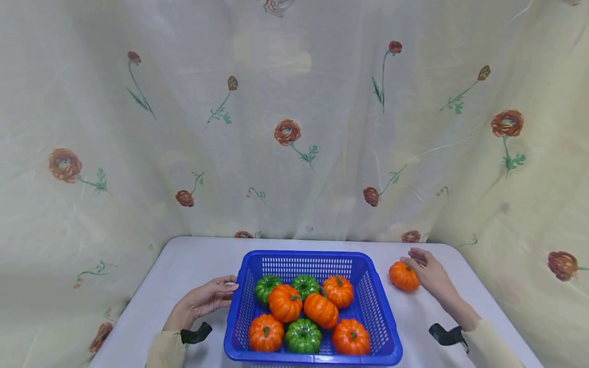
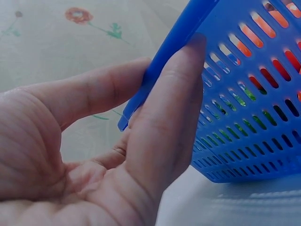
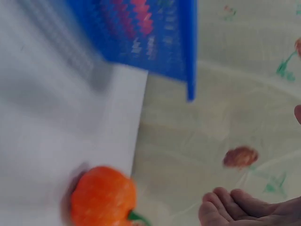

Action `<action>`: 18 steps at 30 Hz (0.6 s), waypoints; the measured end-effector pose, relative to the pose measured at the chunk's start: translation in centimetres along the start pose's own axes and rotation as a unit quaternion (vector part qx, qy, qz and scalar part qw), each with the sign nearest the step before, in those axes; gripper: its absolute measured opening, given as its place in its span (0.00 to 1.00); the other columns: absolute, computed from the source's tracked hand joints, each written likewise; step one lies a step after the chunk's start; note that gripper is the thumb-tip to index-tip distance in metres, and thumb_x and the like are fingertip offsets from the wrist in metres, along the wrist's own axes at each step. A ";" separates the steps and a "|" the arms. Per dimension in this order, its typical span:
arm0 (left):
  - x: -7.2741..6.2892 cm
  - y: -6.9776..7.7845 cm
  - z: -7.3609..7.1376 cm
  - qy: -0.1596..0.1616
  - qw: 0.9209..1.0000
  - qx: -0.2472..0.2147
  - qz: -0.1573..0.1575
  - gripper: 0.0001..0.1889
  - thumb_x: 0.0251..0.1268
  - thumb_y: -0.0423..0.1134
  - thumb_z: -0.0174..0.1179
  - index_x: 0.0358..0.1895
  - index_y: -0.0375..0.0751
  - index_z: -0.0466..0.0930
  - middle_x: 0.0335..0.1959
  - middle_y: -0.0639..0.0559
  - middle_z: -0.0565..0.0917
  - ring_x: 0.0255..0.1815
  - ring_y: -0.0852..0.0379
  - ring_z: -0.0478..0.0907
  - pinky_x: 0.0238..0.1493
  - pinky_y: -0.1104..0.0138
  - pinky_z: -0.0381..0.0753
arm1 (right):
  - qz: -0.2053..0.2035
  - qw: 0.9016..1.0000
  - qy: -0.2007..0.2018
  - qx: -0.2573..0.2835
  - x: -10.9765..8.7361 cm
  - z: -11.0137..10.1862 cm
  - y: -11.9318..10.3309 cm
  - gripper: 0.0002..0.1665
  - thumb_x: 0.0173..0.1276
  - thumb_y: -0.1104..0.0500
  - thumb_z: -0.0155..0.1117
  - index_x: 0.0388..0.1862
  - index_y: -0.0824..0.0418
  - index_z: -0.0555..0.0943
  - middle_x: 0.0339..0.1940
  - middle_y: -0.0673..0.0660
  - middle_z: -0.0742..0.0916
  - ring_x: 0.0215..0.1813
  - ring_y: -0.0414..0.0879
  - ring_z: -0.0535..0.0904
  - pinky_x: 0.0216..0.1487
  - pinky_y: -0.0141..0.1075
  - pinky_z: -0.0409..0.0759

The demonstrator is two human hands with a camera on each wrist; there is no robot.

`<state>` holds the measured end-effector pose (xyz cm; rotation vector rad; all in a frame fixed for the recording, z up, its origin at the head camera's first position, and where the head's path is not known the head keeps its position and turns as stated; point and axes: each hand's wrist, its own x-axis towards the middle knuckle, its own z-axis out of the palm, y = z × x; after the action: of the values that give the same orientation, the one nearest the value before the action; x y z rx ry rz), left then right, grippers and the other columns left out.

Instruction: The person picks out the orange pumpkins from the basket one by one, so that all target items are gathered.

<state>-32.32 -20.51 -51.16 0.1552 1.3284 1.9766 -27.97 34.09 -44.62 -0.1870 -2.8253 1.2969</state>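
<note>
My left hand (image 1: 207, 299) holds the left rim of a blue plastic basket (image 1: 303, 254); in the left wrist view the thumb lies on one side of the rim (image 2: 183, 33) and the fingers on the other. Inside the basket are several small orange pumpkins (image 1: 266, 332) and three green pumpkins (image 1: 302, 336). My right hand (image 1: 434, 278) is over the table to the right, fingers loosely bent and holding nothing. Close beside its fingertips, a lone orange pumpkin (image 1: 403, 277) with a green stem sits on the table. The right wrist view shows that pumpkin apart from the fingers.
Under the basket is a white table (image 1: 198, 255), whose far edge runs close behind it. Pale curtains (image 1: 331, 168) printed with flowers hang at the back and on both sides. A black strap (image 1: 196, 333) is on the left wrist, another (image 1: 445, 335) on the right.
</note>
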 end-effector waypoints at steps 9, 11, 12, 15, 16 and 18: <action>-0.2 0.2 -0.2 -0.010 1.000 0.001 0.001 0.13 0.74 0.32 0.48 0.57 0.38 0.59 0.47 0.46 0.82 0.46 0.56 0.83 0.51 0.65 0.83 | -0.036 0.996 -0.073 -0.041 -2.5 2.2 -5.9 0.46 0.70 0.35 0.51 0.70 0.70 0.61 0.66 0.73 0.72 0.66 0.66 0.70 0.64 0.58 0.72; -0.3 0.2 -0.1 -0.010 1.000 0.003 0.003 0.13 0.74 0.32 0.48 0.57 0.38 0.59 0.47 0.46 0.82 0.46 0.56 0.83 0.51 0.65 0.83 | -0.036 0.993 -0.097 -0.053 -3.1 3.1 -6.9 0.46 0.70 0.34 0.52 0.69 0.71 0.63 0.66 0.72 0.73 0.64 0.66 0.71 0.62 0.57 0.75; -0.3 0.2 -0.1 -0.008 1.000 0.004 0.004 0.14 0.74 0.32 0.48 0.57 0.38 0.60 0.47 0.46 0.83 0.46 0.56 0.83 0.51 0.65 0.83 | -0.034 0.992 -0.112 -0.057 -3.3 3.5 -7.4 0.47 0.69 0.33 0.52 0.68 0.71 0.63 0.65 0.72 0.73 0.64 0.65 0.72 0.61 0.57 0.76; -0.2 0.1 0.0 0.003 1.000 0.004 0.003 0.15 0.74 0.32 0.49 0.58 0.37 0.60 0.47 0.46 0.83 0.46 0.56 0.84 0.51 0.65 0.84 | -0.030 0.987 -0.143 -0.065 -3.9 4.9 -8.4 0.48 0.66 0.32 0.54 0.67 0.70 0.66 0.63 0.70 0.76 0.62 0.63 0.74 0.61 0.56 0.76; -0.2 0.1 0.0 0.006 1.000 0.004 0.003 0.15 0.73 0.32 0.50 0.58 0.37 0.60 0.47 0.46 0.83 0.46 0.56 0.83 0.51 0.64 0.84 | -0.029 0.986 -0.149 -0.069 -4.1 5.3 -8.6 0.47 0.66 0.32 0.55 0.66 0.70 0.67 0.62 0.69 0.77 0.61 0.62 0.75 0.60 0.56 0.77; 0.0 0.0 0.0 0.009 1.000 0.005 0.003 0.15 0.73 0.32 0.50 0.58 0.37 0.59 0.47 0.46 0.83 0.46 0.55 0.83 0.51 0.64 0.84 | -0.026 0.985 -0.156 -0.074 -4.3 6.1 -9.0 0.45 0.65 0.33 0.58 0.64 0.68 0.70 0.59 0.65 0.80 0.58 0.58 0.77 0.61 0.55 0.76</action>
<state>-32.30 -20.54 -51.16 0.1463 1.3513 1.9800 -25.06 23.16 -41.71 0.0973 -3.1648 1.1991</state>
